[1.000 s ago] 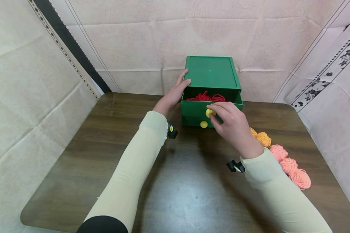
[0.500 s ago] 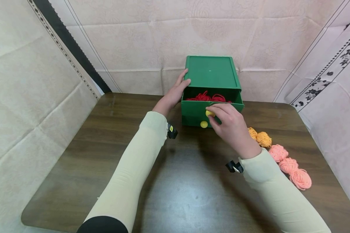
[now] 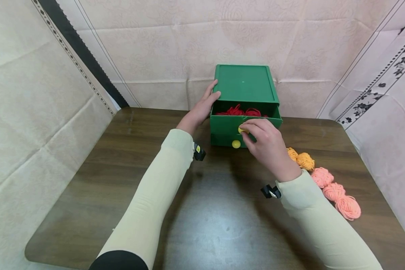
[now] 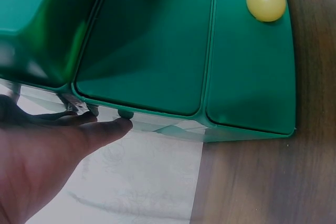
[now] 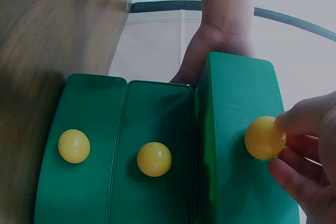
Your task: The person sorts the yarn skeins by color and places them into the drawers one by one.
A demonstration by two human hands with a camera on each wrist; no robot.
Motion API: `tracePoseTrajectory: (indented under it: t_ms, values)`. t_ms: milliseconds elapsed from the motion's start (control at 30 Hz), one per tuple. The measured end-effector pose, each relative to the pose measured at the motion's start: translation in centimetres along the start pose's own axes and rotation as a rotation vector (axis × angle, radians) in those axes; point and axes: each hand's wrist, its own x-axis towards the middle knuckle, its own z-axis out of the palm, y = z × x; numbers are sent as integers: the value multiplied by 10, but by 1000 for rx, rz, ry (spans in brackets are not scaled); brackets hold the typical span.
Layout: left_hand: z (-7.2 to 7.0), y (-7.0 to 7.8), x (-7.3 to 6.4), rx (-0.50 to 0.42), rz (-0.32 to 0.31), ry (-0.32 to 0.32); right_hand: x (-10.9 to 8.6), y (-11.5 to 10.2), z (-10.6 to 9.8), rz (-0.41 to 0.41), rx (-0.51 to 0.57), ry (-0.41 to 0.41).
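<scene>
A small green drawer cabinet (image 3: 244, 84) stands at the far edge of the table. Its top drawer (image 3: 222, 122) is pulled partly out, and red yarn (image 3: 235, 110) shows inside. My right hand (image 3: 263, 140) pinches that drawer's round yellow knob (image 5: 264, 139) between thumb and fingers. My left hand (image 3: 201, 108) lies along the cabinet's left side, its fingers extended against the wall in the left wrist view. Below the top drawer, two more drawers sit closed, with a middle knob (image 5: 154, 159) and a bottom knob (image 5: 74, 146).
To the right of the cabinet, orange yarn balls (image 3: 305, 161) and several pink yarn balls (image 3: 334, 191) form a slanting row beside my right forearm. Pale patterned cloth (image 3: 155, 56) hangs behind the brown wooden table (image 3: 128, 180).
My right hand has shifted very slightly left while keeping its pinch on the knob. The top drawer stays partly out, and my left hand has not moved.
</scene>
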Motion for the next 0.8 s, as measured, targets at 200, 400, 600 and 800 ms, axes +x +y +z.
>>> tracePoseTrajectory:
  t_ms: [200,400,600,800]
  values:
    - [-1,-1,2,-45,4,-7,3,4,2,13,-15,-4]
    - [-1,0,2,-31,1,-4,7,7,5,15,-19,8]
    - [-2,0,1,-25,-12,-8,10,11,7,27,-19,7]
    - [-2,0,2,-46,-7,-15,12,15,11,27,-18,15]
